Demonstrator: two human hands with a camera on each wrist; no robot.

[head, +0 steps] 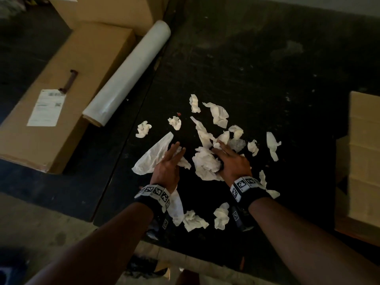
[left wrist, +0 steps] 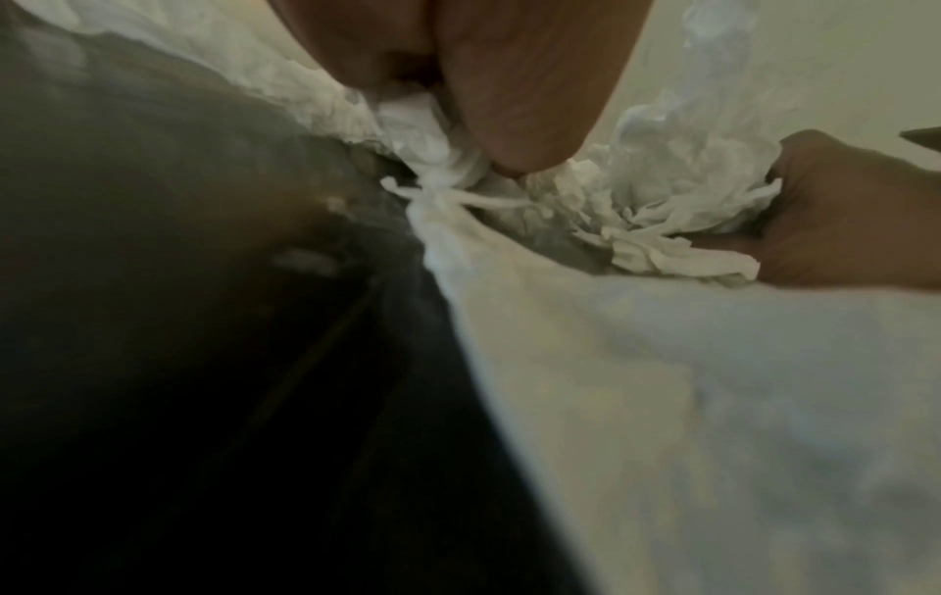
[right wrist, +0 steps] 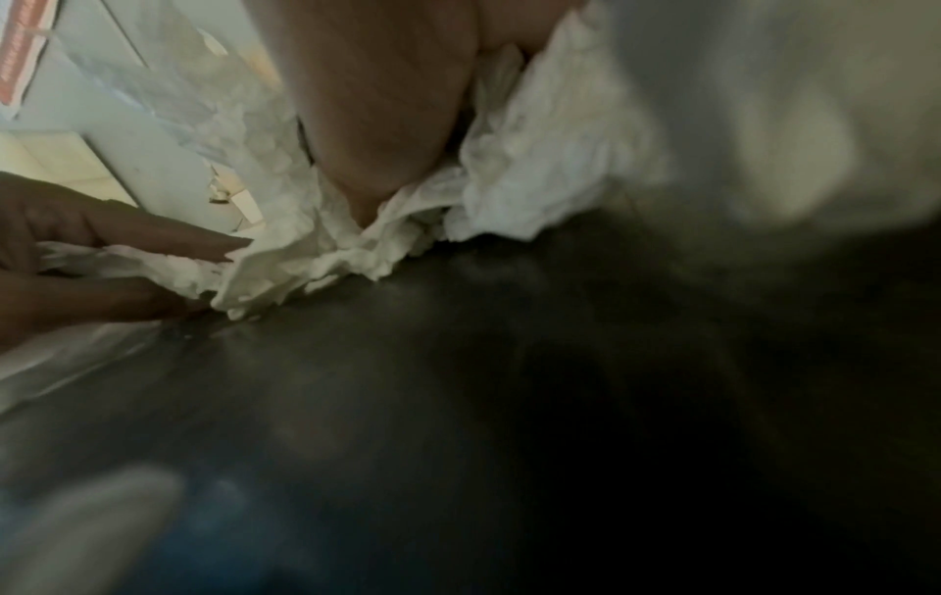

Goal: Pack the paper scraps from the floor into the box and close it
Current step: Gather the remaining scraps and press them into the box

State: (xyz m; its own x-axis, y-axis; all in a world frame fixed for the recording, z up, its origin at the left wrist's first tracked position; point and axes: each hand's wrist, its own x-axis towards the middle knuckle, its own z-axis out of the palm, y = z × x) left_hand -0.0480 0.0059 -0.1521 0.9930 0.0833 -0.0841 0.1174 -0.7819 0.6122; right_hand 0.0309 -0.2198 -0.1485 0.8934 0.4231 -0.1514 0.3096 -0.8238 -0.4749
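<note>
Both hands are gathering paper scraps (head: 205,161) on the dark floor (head: 257,68). The left hand (head: 167,167) is pinching a large sheet; the right hand (head: 232,163) is clutching a crumpled wad. Advisable: sweep the outliers at twelve o'clock inward, compress firmly. A box (head: 362,161) is standing at three o'clock.

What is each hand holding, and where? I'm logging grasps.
Left hand pinches a paper scrap at its bunched middle; right hand grips a crumpled paper wad from its side.

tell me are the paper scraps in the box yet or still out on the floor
Still out: the paper scraps lie scattered on the dark floor, and both hands are only now gathering some.
</note>
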